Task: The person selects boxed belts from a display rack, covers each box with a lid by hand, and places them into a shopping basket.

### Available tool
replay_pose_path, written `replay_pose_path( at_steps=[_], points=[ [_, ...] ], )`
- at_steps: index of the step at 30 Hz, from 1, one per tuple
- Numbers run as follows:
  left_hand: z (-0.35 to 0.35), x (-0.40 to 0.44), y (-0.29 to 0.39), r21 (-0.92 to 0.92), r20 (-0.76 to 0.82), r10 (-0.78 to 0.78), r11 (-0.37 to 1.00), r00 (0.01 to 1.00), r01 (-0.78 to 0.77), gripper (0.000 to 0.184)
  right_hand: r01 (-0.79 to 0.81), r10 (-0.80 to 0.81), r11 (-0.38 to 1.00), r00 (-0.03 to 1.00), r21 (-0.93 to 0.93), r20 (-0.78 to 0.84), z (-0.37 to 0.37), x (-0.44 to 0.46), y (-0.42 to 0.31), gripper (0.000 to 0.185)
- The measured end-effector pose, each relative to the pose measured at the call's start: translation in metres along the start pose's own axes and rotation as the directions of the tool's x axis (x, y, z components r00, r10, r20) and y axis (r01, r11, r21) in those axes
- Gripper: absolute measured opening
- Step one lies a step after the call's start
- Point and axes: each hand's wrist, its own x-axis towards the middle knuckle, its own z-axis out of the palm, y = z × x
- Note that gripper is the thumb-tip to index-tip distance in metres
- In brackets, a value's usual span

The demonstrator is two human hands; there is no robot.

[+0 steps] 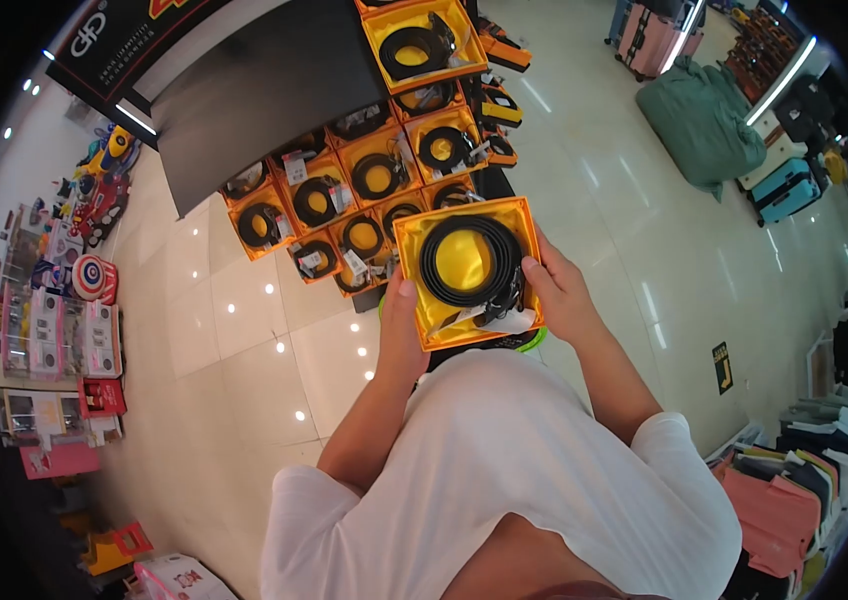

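Note:
Between my two hands is an orange box (405, 240) with a shiny yellow lining, held in front of my chest. A black belt (431, 262) lies coiled inside it, with a white tag (514, 320) and the buckle end toward the near right corner. My left hand (402, 325) grips the box's left side, its fingers partly hidden beneath. On the right side my right hand (556, 290) is closed on the box, the thumb over the rim. Just beyond stand rows of similar boxes with coiled belts (376, 176).
A black display stand (274, 95) rises behind the boxed belts, with another belt box (424, 45) at its right end. Toys (94, 275) line the left side. To the right are a green covered bundle (699, 125), a teal suitcase (789, 190) and hanging clothes (769, 510).

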Motion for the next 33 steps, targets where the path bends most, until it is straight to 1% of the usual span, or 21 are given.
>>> replay_pose_path(
  at_steps=[1, 2, 4, 5, 6, 8, 10, 12, 14, 15, 16, 17, 19, 21, 23, 25, 26, 28, 31, 33],
  points=[
    [-0.004, 0.002, -0.005, 0.004, -0.01, 0.025, 1.0, 1.0, -0.025, 0.06, 0.025, -0.024, 0.99, 1.0, -0.135, 0.01, 0.0, 0.002, 0.0, 0.048],
    [-0.007, 0.003, -0.008, 0.012, -0.003, 0.036, 0.999, 0.999, -0.036, 0.06, 0.038, -0.038, 0.991, 0.999, -0.13, 0.007, 0.0, 0.003, -0.003, 0.048],
    [-0.009, 0.003, -0.01, 0.025, -0.063, 0.031, 0.999, 0.998, -0.029, 0.058, 0.048, -0.054, 0.955, 0.998, -0.293, -0.013, 0.002, 0.005, -0.01, 0.042],
    [-0.009, 0.003, -0.01, 0.021, -0.055, 0.029, 0.999, 0.998, -0.028, 0.056, 0.091, -0.121, 0.934, 0.99, -0.346, -0.066, 0.006, 0.005, -0.007, 0.038],
    [-0.009, 0.003, -0.009, 0.026, -0.054, 0.037, 0.999, 0.998, -0.035, 0.056, 0.099, -0.129, 0.934, 0.989, -0.343, -0.066, 0.007, 0.006, -0.008, 0.038],
    [-0.011, 0.003, -0.01, -0.007, -0.1, 0.013, 1.0, 0.995, -0.014, 0.062, 0.031, -0.078, 0.903, 0.992, -0.428, -0.094, 0.009, 0.005, -0.012, 0.036],
    [-0.013, 0.005, -0.012, -0.019, -0.105, 0.012, 1.0, 0.994, -0.014, 0.061, 0.017, -0.072, 0.894, 0.992, -0.447, -0.107, 0.011, 0.005, -0.014, 0.035],
    [-0.009, 0.003, -0.007, -0.06, -0.074, -0.026, 0.998, 0.997, 0.022, 0.058, 0.0, -0.062, 0.885, 0.991, -0.466, -0.118, 0.012, 0.005, -0.013, 0.034],
    [-0.013, 0.002, -0.012, -0.067, -0.092, -0.037, 0.997, 0.995, 0.031, 0.058, 0.029, -0.103, 0.872, 0.987, -0.488, -0.125, 0.012, 0.006, -0.008, 0.033],
    [-0.015, 0.001, -0.015, -0.073, -0.119, -0.069, 0.996, 0.991, 0.061, 0.057, 0.032, -0.103, 0.873, 0.987, -0.486, -0.121, 0.012, 0.006, -0.008, 0.033],
    [-0.016, 0.001, -0.016, -0.079, -0.144, -0.101, 0.993, 0.984, 0.091, 0.057, 0.012, -0.077, 0.873, 0.991, -0.487, -0.113, 0.011, 0.007, -0.008, 0.033],
    [-0.018, 0.002, -0.017, -0.078, -0.145, -0.099, 0.993, 0.985, 0.088, 0.057, -0.006, -0.052, 0.873, 0.993, -0.488, -0.106, 0.011, 0.008, -0.008, 0.033],
    [-0.019, 0.003, -0.019, -0.068, -0.101, -0.108, 0.993, 0.989, 0.102, 0.053, 0.0, -0.059, 0.869, 0.993, -0.496, -0.103, 0.011, 0.008, -0.007, 0.032],
    [-0.017, 0.004, -0.017, -0.089, -0.086, -0.109, 0.991, 0.99, 0.101, 0.054, 0.007, -0.066, 0.865, 0.993, -0.501, -0.1, 0.012, 0.008, -0.006, 0.032],
    [-0.013, 0.003, -0.013, -0.109, -0.071, -0.111, 0.989, 0.991, 0.103, 0.056, -0.006, -0.052, 0.884, 0.993, -0.467, -0.11, 0.012, 0.008, -0.004, 0.032],
    [-0.008, 0.002, -0.007, -0.186, -0.101, -0.218, 0.963, 0.971, 0.197, 0.057, 0.015, -0.079, 0.886, 0.99, -0.464, -0.118, 0.012, 0.009, -0.001, 0.031],
    [-0.006, 0.001, -0.006, -0.186, -0.101, -0.219, 0.962, 0.971, 0.198, 0.057, 0.036, -0.106, 0.886, 0.986, -0.462, -0.126, 0.012, 0.009, 0.0, 0.031],
    [-0.005, 0.001, -0.004, -0.2, -0.105, -0.277, 0.947, 0.955, 0.253, 0.054, 0.038, -0.108, 0.888, 0.986, -0.458, -0.127, 0.011, 0.009, -0.001, 0.031],
    [-0.011, 0.003, -0.009, -0.236, -0.075, -0.302, 0.931, 0.95, 0.277, 0.052, 0.045, -0.116, 0.893, 0.984, -0.447, -0.132, 0.012, 0.007, 0.0, 0.031],
    [-0.011, 0.004, -0.008, -0.25, -0.082, -0.325, 0.922, 0.942, 0.296, 0.052, 0.052, -0.124, 0.896, 0.983, -0.442, -0.136, 0.012, 0.007, 0.0, 0.031]
  ],
)
